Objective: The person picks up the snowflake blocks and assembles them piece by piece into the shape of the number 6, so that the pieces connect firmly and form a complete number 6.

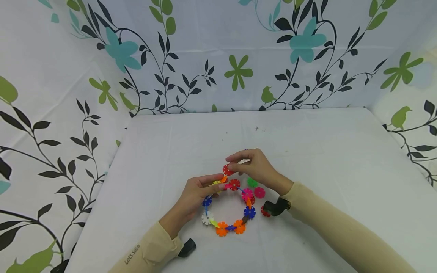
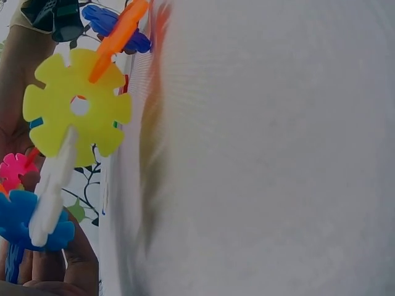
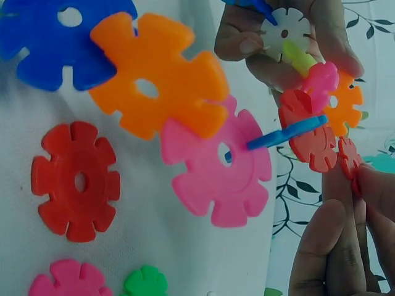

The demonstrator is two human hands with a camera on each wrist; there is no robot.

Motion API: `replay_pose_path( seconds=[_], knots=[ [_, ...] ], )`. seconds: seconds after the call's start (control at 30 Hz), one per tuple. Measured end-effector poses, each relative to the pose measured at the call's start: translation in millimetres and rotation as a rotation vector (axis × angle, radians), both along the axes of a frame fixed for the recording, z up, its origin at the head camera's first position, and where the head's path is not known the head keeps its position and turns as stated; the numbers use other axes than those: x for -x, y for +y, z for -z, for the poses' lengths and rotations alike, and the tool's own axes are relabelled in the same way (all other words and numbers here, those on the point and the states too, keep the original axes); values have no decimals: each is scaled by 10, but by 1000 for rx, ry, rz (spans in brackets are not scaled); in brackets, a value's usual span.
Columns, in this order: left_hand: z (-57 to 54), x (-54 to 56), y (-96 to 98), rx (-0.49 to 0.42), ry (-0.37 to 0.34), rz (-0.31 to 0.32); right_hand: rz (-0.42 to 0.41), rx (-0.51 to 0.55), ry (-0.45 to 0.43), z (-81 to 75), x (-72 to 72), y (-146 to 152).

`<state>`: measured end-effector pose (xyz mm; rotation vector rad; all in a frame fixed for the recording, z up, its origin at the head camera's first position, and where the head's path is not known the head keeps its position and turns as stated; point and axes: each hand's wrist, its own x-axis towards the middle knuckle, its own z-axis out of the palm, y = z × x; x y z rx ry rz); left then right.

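Observation:
A ring of interlocking flower-shaped plastic discs [image 1: 222,229] in many colours lies in front of me on the table. My left hand [image 1: 192,194] holds its upper left part, with thumb and fingers pinching it by the orange disc [image 3: 346,106] and the pink one [image 3: 321,87]. Between thumb and fingers, my right hand [image 1: 256,167] pinches a red flower disc [image 3: 349,161]. That disc meets or nearly meets the orange disc's edge; whether their slots engage, I cannot tell. Close to the left wrist camera are a yellow disc [image 2: 55,83] and a white disc [image 2: 52,191] of the ring.
Loose discs lie right of the ring: a green one [image 1: 252,182], a pink one [image 1: 260,192] and red ones, one of them [image 1: 264,211] partly behind the right wrist camera [image 1: 275,206]. White cloth covers the table [image 1: 327,151]; patterned curtains [image 1: 205,49] stand behind and beside it.

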<state>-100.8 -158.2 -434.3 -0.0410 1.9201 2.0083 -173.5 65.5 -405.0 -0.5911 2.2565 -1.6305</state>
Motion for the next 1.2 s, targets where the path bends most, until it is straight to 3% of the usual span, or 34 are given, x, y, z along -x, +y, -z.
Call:
replay_pose_path(
  seconds=[0.5, 0.93, 1.2],
  knots=[
    [-9, 21, -8, -1, 22, -8, 1, 21, 22, -3, -30, -15],
    [-58, -20, 25, 15, 58, -42, -109, 70, 91, 20, -2, 117],
    [-51, -22, 34, 34, 56, -51, -89, 108, 71, 34, -25, 79]
  ],
)
